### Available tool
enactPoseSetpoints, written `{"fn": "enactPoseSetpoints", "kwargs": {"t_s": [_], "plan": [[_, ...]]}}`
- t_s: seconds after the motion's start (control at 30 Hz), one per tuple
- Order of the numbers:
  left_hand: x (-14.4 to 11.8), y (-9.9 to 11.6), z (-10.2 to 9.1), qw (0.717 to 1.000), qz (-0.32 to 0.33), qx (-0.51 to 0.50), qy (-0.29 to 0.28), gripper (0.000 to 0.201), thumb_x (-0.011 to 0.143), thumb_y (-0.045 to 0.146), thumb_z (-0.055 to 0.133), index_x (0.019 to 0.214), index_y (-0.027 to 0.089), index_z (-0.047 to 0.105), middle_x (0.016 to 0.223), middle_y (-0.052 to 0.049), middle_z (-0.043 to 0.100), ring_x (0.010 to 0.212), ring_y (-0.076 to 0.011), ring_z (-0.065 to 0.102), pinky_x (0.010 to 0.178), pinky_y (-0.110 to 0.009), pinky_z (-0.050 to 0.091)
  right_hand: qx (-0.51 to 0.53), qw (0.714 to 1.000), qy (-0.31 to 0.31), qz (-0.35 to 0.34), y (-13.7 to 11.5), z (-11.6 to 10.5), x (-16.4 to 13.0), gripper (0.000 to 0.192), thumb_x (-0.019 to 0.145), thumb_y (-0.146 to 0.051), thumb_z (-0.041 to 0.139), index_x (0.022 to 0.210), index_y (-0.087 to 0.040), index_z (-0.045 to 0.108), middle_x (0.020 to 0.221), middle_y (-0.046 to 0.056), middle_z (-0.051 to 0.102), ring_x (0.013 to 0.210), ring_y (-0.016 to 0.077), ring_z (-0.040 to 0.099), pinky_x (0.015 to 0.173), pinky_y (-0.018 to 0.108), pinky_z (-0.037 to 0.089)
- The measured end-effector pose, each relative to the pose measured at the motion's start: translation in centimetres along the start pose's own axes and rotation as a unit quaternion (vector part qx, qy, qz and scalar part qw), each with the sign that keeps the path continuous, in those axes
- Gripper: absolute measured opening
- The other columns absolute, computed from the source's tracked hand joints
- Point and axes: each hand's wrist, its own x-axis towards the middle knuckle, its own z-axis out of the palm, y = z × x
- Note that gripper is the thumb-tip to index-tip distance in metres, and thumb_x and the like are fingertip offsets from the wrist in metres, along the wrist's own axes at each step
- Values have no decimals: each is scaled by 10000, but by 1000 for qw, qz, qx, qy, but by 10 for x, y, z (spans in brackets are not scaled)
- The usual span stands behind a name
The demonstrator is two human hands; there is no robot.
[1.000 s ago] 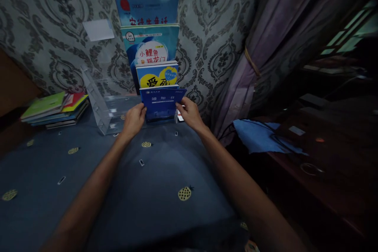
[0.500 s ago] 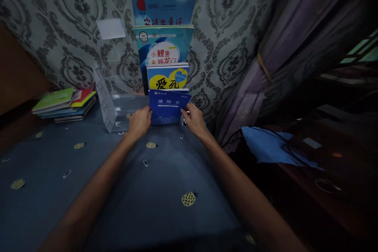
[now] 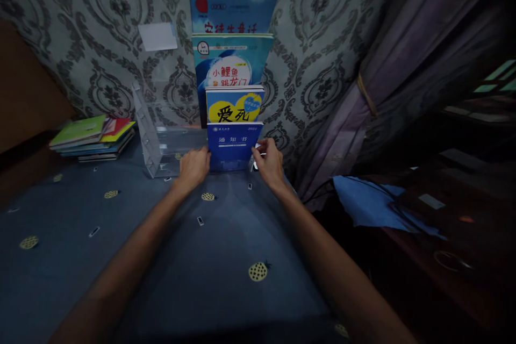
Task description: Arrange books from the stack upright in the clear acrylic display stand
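- Head cam looks down at both hands on a dark blue booklet (image 3: 234,146) standing upright in the front slot of a clear acrylic display rack (image 3: 155,140) against the patterned wall.
- Left hand (image 3: 194,167) has its fingers curled against the booklet's left edge, and the right hand (image 3: 269,161) pinches the right edge with thumb and fingertips. So both are closed on it, though how firmly I can't tell.
- Behind it, stepping upward, are a yellow-and-blue book (image 3: 235,105), a teal book with a white circle (image 3: 229,64) and a light blue book at the top (image 3: 234,8).
- Biggest risk, I'd guess: the rack looks light and it sits on a soft blue cloth with pineapple prints (image 3: 226,247). Pushing down or forward on the booklet could tip it back or slide it, and the tall books behind would flop over.
- If the booklet's bottom edge isn't seated in the slot, it could slump forward onto the cloth once the hands ease off. The clear plastic makes the slot lip hard to see.
- Right hand is close to something small and white at the rack's right end; can't tell what it is, but it could get knocked.
- The stack of colourful books (image 3: 92,137) to the left is well apart, so no worry there.
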Motion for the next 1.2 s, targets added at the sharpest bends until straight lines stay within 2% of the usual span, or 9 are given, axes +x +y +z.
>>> {"fn": "enactPoseSetpoints", "kwargs": {"t_s": [0.17, 0.3, 0.6, 0.83, 1.03, 1.2], "plan": [[-2, 4, -5, 1000, -19, -1, -6, 335, 1030, 313, 349, 1196, 144, 586, 1044, -190, 742, 955, -330, 724, 769, -375, 507, -7, 1000, -8, -1, 1, 0, 0, 320, 884, -388, 557, 1141, -198, 566, 860, 66, 688, 773, 253, 645, 762, 416, 520], [-1, 4, -5, 999, -23, -41, -3, 323, 1030, 291, 351, 1250, 134, 527, 1061, -192, 736, 940, -323, 723, 780, -376, 499, -27, 1000, -8, -14, 2, 2, -1, 271, 894, -378, 540, 1064, -189, 635, 905, 93, 699, 796, 253, 638, 770, 416, 522], [9, -7, 9, 985, -2, -166, 37, 273, 1018, 253, 374, 1127, 185, 615, 1054, -138, 734, 1013, -296, 690, 822, -348, 468, -62, 998, -13, -17, 10, 7, 1, 275, 925, -410, 497, 935, -189, 661, 914, 113, 677, 849, 267, 613, 794, 407, 490], [22, -10, 18, 984, -11, -167, 56, 301, 1022, 266, 361, 1064, 180, 647, 985, -119, 739, 971, -270, 681, 826, -331, 463, -93, 995, -9, -25, 9, 11, 14, 225, 901, -377, 488, 790, -216, 598, 802, 78, 627, 785, 249, 569, 755, 381, 463], [23, -11, 22, 986, -4, -161, 48, 322, 1035, 273, 341, 991, 176, 644, 957, -120, 736, 953, -262, 684, 801, -318, 459, -86, 996, -31, -11, 9, 7, 10, 230, 910, -400, 469, 814, -220, 573, 831, 84, 624, 806, 259, 569, 769, 392, 458], [22, -10, 21, 988, -2, -151, 34, 321, 1034, 269, 348, 953, 165, 640, 956, -132, 729, 966, -263, 676, 847, -326, 460, -72, 997, -35, -10, 10, 5, 7, 256, 913, -446, 453, 812, -229, 543, 834, 70, 620, 790, 249, 564, 762, 386, 459]]}}
